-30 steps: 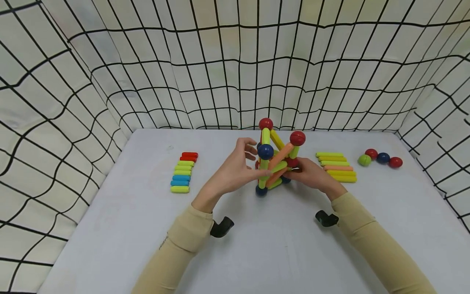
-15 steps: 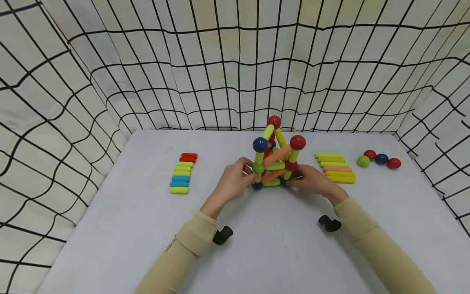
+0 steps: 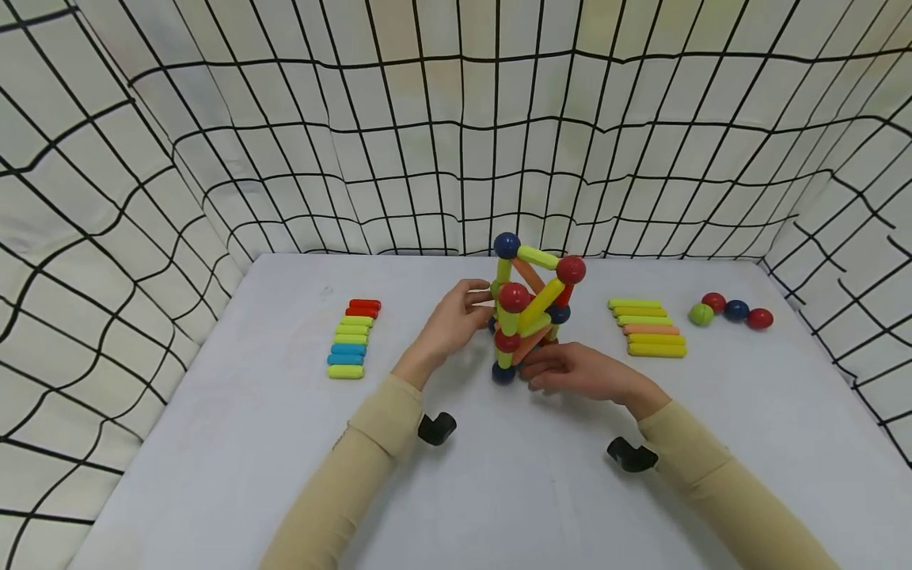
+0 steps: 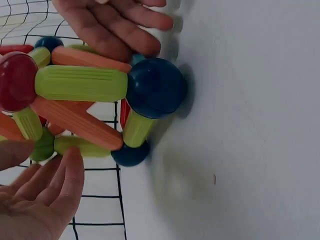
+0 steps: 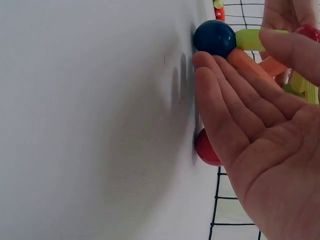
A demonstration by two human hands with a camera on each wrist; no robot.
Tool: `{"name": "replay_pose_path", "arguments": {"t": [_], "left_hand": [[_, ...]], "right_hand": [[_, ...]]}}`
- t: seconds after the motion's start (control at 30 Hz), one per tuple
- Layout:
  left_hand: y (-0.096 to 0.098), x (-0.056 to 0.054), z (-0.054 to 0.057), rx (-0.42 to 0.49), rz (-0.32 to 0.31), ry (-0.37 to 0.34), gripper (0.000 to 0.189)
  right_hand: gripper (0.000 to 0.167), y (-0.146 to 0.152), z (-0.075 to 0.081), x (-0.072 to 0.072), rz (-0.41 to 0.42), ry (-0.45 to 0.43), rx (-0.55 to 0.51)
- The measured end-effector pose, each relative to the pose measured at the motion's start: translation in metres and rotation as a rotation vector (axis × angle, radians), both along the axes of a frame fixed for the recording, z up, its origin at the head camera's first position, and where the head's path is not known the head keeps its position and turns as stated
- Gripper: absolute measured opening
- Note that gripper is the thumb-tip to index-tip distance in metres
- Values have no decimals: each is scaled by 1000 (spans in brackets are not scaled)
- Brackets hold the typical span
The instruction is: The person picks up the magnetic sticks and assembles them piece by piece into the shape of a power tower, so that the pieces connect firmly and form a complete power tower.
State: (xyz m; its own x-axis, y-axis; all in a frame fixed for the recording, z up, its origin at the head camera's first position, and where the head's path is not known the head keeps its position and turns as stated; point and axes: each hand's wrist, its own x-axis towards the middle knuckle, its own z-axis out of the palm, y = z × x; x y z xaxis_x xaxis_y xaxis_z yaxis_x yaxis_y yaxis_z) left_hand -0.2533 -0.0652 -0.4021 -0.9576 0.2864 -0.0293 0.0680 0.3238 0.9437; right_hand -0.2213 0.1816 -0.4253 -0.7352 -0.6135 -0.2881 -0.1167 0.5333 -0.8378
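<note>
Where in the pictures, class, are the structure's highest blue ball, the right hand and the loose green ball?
Highest blue ball (image 3: 507, 245): head view, middle of its visible face.
Right hand (image 3: 580, 372): head view, back of the hand.
Loose green ball (image 3: 701, 315): head view, middle of its visible face.

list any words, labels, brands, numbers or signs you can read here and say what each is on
No text can be read in any view.
Left sleeve: small dark marks near the cuff, too small to make out, possibly lettering.
Ball-and-rod build: no text visible on the sides that show.
</note>
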Motion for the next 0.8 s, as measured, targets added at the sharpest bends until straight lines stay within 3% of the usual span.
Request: {"name": "replay_pose_path", "arguments": {"t": [0.1,0.3,0.4,0.63,0.8], "left_hand": [[-8,1,-1,-73,-27,9,44],[-48,20,0,-328,-41,132,34],[-77,33,3,-435,-44,173,31],[-146,52,6,-674,18,157,26],[-171,55,3,-792,36,103,26]], "right_hand": [[35,1,2,-2,-20,40,21],[36,16,11,-12,-280,123,91],[38,21,12,-16,-351,183,64],[43,21,9,-20,-266,278,-17],[43,19,7,-21,-224,289,-11]]}}
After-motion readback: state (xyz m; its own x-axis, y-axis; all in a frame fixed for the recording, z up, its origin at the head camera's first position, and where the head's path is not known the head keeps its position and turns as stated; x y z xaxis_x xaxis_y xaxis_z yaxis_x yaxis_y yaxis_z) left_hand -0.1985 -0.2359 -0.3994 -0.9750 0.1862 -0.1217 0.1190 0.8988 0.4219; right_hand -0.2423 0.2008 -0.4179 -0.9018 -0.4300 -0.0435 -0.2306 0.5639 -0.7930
